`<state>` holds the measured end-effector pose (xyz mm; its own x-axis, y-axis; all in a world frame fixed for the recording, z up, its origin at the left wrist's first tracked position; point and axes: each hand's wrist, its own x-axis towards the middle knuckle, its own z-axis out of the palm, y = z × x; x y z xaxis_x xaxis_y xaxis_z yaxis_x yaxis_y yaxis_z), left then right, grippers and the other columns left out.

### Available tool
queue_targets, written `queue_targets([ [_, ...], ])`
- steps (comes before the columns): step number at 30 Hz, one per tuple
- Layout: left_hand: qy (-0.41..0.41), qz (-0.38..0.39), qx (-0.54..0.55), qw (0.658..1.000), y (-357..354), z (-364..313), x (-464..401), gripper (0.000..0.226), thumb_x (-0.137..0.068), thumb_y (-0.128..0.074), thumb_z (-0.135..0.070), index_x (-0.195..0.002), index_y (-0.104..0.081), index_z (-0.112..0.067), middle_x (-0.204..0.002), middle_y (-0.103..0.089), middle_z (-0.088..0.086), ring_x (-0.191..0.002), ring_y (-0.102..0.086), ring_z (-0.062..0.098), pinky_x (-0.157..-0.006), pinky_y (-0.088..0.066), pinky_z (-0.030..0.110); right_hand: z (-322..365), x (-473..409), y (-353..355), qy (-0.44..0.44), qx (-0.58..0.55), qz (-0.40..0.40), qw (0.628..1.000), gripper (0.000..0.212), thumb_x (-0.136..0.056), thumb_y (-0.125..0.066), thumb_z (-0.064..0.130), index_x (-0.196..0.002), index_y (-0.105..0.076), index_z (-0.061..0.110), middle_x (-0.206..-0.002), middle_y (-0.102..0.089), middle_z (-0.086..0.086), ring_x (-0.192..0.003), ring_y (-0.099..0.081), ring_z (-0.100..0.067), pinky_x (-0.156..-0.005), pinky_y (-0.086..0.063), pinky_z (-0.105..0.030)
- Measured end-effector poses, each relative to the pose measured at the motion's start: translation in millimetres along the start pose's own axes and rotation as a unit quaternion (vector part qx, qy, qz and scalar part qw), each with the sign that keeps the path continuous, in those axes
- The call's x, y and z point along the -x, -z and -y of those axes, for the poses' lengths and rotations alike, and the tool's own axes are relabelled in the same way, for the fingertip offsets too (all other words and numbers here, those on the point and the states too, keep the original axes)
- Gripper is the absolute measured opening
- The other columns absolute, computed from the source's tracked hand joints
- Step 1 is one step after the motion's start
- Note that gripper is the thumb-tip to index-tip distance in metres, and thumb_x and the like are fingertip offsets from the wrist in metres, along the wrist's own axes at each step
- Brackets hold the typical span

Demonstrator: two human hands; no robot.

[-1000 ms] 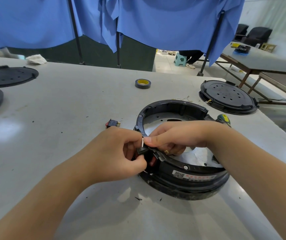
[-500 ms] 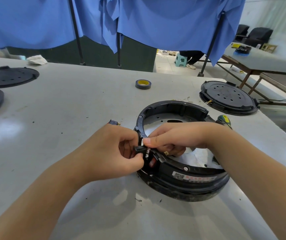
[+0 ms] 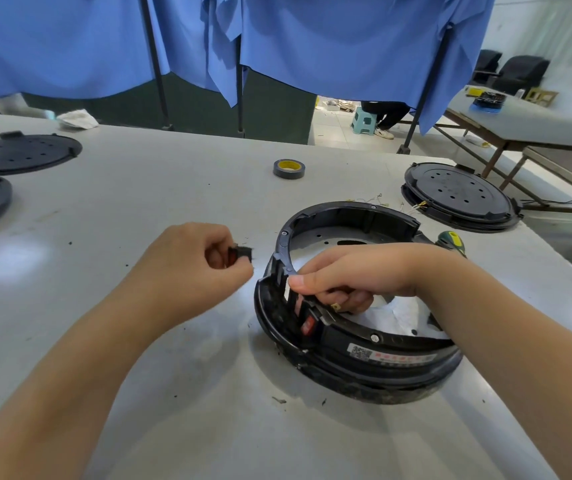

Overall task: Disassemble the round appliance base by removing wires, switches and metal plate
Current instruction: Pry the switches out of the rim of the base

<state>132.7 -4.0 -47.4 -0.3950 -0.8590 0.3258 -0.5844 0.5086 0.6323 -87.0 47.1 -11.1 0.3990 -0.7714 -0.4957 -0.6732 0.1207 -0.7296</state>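
Observation:
A black round appliance base [image 3: 374,362] stands tilted on the grey table [image 3: 139,209], its metal plate [image 3: 319,239] visible inside. My right hand [image 3: 353,275] grips the base's left rim, fingers reaching inside. A red switch [image 3: 308,323] sits in the rim just below that hand, beside open slots. My left hand [image 3: 194,268] is off to the left of the base, fingers closed on a small black and red switch [image 3: 239,253].
A roll of dark tape [image 3: 289,168] lies further back. Black round covers rest at the right [image 3: 457,195] and far left [image 3: 18,154]. A green-yellow screwdriver handle [image 3: 452,241] shows behind my right wrist. Loose wires [image 3: 412,206] lie behind the base. Blue cloth hangs beyond.
My left hand has pulled away leftward from the rim with a small switch in its fingers. The right hand has stayed on the rim, and the slots beside the red switch now show.

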Motion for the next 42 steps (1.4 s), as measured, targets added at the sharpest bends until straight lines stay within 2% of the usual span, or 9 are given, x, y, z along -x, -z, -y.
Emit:
queue_targets([
  [3,0.038,-0.04,-0.064,0.996,-6,10,-6,0.026,-0.077,-0.061,-0.034,-0.063,-0.056,-0.014,-0.056,-0.056,-0.001,-0.055,-0.051,0.015,-0.053,-0.038,0.029,0,0,1,0.001,0.004,-0.001,1.0,0.05,-0.1,-0.042,0.043,-0.057,-0.035,0.017,-0.047,-0.032,0.007,-0.045,-0.019,-0.012,-0.047,-0.019,-0.024],
  [8,0.106,0.036,-0.119,0.987,-17,23,-11,0.031,-0.095,-0.043,-0.035,-0.079,-0.055,-0.012,-0.074,-0.061,0.004,-0.072,-0.057,0.023,-0.061,-0.04,0.033,-1,-1,2,0.001,0.004,0.009,1.0,0.051,-0.1,-0.04,0.044,-0.058,-0.036,0.016,-0.044,-0.032,0.009,-0.053,-0.024,-0.019,-0.05,-0.019,-0.027],
  [15,0.151,0.042,-0.158,0.975,-14,31,-14,0.035,-0.096,-0.035,-0.029,-0.07,-0.047,-0.008,-0.069,-0.054,0.008,-0.063,-0.051,0.024,-0.052,-0.035,0.03,-2,-3,4,-0.003,0.0,0.018,1.0,0.051,-0.099,-0.042,0.046,-0.058,-0.038,0.016,-0.043,-0.029,0.008,-0.048,-0.022,-0.017,-0.048,-0.02,-0.026],
  [18,0.148,0.05,-0.169,0.973,-16,35,-15,0.027,-0.097,-0.032,-0.027,-0.086,-0.051,-0.011,-0.078,-0.059,0.007,-0.074,-0.055,0.026,-0.058,-0.036,0.033,-2,-5,5,-0.002,-0.007,0.028,1.0,0.051,-0.095,-0.044,0.049,-0.058,-0.037,0.015,-0.041,-0.028,0.007,-0.058,-0.026,-0.023,-0.052,-0.019,-0.03],
  [22,0.12,0.027,-0.154,0.98,-22,36,-14,0.026,-0.1,-0.035,-0.032,-0.118,-0.048,-0.018,-0.092,-0.064,0.003,-0.086,-0.057,0.025,-0.067,-0.04,0.035,-2,-8,7,-0.003,-0.009,0.033,0.999,0.05,-0.09,-0.045,0.052,-0.058,-0.038,0.015,-0.041,-0.029,0.006,-0.058,-0.026,-0.023,-0.053,-0.018,-0.031],
  [29,0.091,-0.005,-0.151,0.984,-26,30,-11,0.034,-0.096,-0.048,-0.032,-0.127,-0.05,-0.019,-0.123,-0.053,0.002,-0.11,-0.053,0.024,-0.088,-0.045,0.039,-1,-15,11,-0.011,-0.008,-0.002,1.0,0.052,-0.091,-0.045,0.053,-0.058,-0.039,0.015,-0.042,-0.028,0.004,-0.05,-0.021,-0.017,-0.052,-0.019,-0.03],
  [34,0.002,-0.072,-0.077,0.994,-24,15,-6,0.019,-0.092,-0.055,-0.025,-0.111,-0.059,-0.02,-0.109,-0.056,-0.006,-0.096,-0.055,0.016,-0.077,-0.041,0.027,1,-17,13,-0.013,0.001,-0.023,1.0,0.051,-0.087,-0.048,0.056,-0.056,-0.041,0.016,-0.048,-0.031,0.0,-0.045,-0.024,-0.014,-0.048,-0.022,-0.025],
  [38,-0.1,-0.024,-0.001,0.995,-21,-9,5,0.008,-0.091,-0.059,-0.029,-0.096,-0.061,-0.024,-0.088,-0.059,-0.015,-0.078,-0.056,0.005,-0.065,-0.039,0.011,3,-19,17,-0.017,-0.004,-0.044,0.999,0.046,-0.095,-0.048,0.05,-0.066,-0.045,0.014,-0.058,-0.036,-0.003,-0.042,-0.024,-0.009,-0.046,-0.022,-0.021],
  [42,-0.131,0.016,0.014,0.991,-21,-22,15,0.029,-0.081,-0.048,-0.048,-0.086,-0.06,-0.022,-0.078,-0.061,-0.009,-0.076,-0.057,0.012,-0.067,-0.047,0.03,5,-18,17,-0.018,0.007,-0.059,0.998,0.041,-0.094,-0.049,0.051,-0.07,-0.054,0.018,-0.055,-0.045,0.004,-0.044,-0.027,-0.008,-0.045,-0.025,-0.019],
])
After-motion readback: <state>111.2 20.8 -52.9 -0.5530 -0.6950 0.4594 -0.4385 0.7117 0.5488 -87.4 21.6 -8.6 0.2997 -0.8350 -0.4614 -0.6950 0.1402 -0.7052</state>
